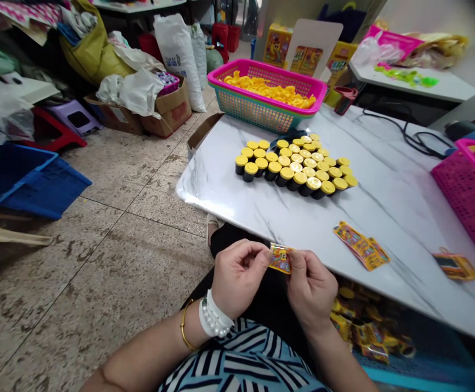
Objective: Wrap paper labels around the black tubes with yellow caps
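Both my hands are over my lap at the near edge of the marble table (pixel 384 218). My left hand (pixel 237 275) and my right hand (pixel 308 286) pinch a small yellow-and-orange printed label (pixel 280 257) between their fingertips. A small stack of the same labels (pixel 362 246) lies on the table to the right. Farther back stand several small black containers with yellow lids (pixel 298 166), packed in rows.
A pink-rimmed basket of yellow lids (pixel 270 92) sits at the table's far edge. Another pink basket (pixel 468 196) is at the right, a folded small box (pixel 455 265) near it. A blue bin of packed items (pixel 384 337) is under the table. Blue crates (pixel 25 179) lie on the floor at left.
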